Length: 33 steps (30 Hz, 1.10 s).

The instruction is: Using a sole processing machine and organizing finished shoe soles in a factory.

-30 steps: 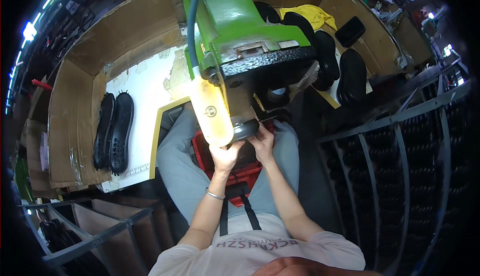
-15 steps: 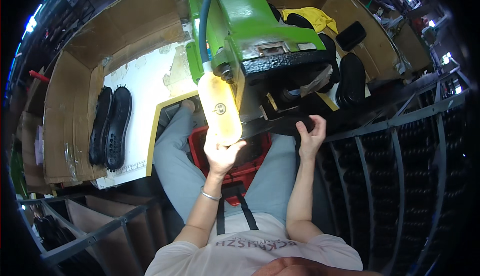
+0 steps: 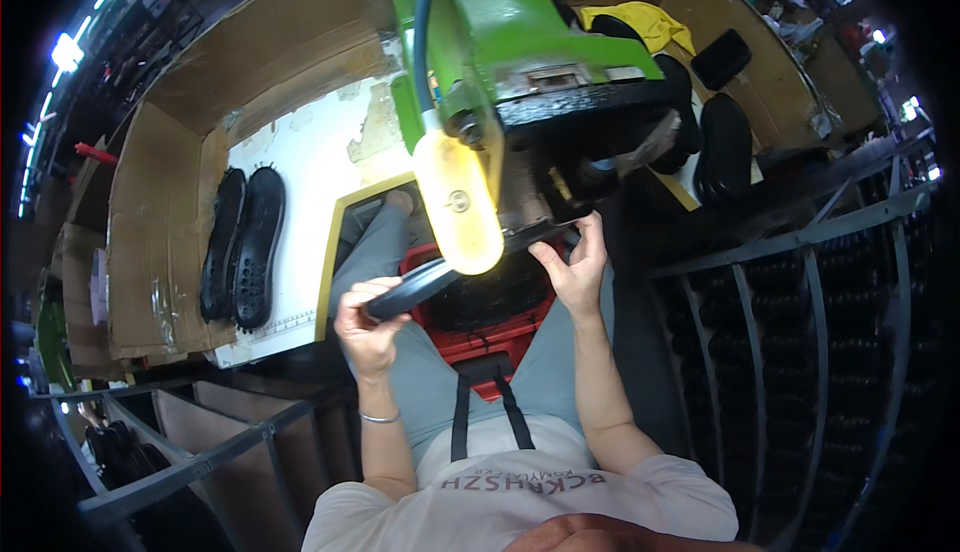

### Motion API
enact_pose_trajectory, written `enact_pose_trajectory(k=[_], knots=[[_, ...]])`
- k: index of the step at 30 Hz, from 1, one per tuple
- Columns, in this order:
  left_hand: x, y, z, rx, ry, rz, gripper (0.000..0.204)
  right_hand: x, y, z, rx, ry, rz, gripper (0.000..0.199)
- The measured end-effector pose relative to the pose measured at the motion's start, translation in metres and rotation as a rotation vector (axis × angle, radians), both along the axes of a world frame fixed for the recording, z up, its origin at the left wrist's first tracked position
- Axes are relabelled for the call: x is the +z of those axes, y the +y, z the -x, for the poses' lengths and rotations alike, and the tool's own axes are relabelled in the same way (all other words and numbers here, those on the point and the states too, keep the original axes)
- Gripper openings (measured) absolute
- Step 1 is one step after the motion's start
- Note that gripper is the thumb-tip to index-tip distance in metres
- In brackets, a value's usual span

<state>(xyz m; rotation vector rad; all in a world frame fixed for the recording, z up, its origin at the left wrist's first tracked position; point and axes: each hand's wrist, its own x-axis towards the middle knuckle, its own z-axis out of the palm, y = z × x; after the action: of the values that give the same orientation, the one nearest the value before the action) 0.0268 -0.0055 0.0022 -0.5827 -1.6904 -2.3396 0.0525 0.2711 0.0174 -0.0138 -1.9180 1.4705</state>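
Observation:
A black shoe sole is held out under the green machine. Its left end is pinched between the thumb and fingers of my left hand. At the other end, my right hand grips the sole with thumb and fingers, close below the machine's dark head. A glowing yellow oval lamp on a blue-grey hose hides the middle of the sole. Two more black soles lie side by side on the white tabletop to the left.
Cardboard walls surround the white tabletop with its yellow edge. More black soles and a yellow cloth lie right of the machine. A red bin sits between my legs. Metal racks stand on both sides.
My left hand has moved left and down from beneath the lamp, bringing the sole's left end into sight. My right hand has shifted left and inward onto the sole. The view has shifted slightly.

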Motion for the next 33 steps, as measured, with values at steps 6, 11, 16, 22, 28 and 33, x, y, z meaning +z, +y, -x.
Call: enact_pose_trajectory(k=[6,11,16,22,28,33], knots=[[0.015,0.032,-0.020,-0.005,-0.004,0.226,0.034,-0.047,-0.003,-0.016,0.163,-0.192,0.583,0.065],[0.012,0.058,-0.024,-0.045,-0.001,0.374,0.032,-0.078,0.019,-0.030,0.199,-0.269,0.725,0.065],[0.019,0.071,-0.023,-0.070,0.087,0.398,0.035,-0.102,0.023,-0.034,0.243,-0.281,0.865,0.069],[0.033,0.086,-0.017,-0.075,0.106,0.412,0.036,-0.121,0.013,-0.038,0.315,-0.436,1.036,0.061],[0.027,0.102,-0.017,-0.334,0.519,0.668,0.041,-0.038,-0.007,-0.047,0.311,-0.597,1.464,0.036],[0.051,0.082,-0.020,-0.148,0.337,0.866,0.047,0.001,0.046,-0.099,0.371,-0.591,1.011,0.057]])
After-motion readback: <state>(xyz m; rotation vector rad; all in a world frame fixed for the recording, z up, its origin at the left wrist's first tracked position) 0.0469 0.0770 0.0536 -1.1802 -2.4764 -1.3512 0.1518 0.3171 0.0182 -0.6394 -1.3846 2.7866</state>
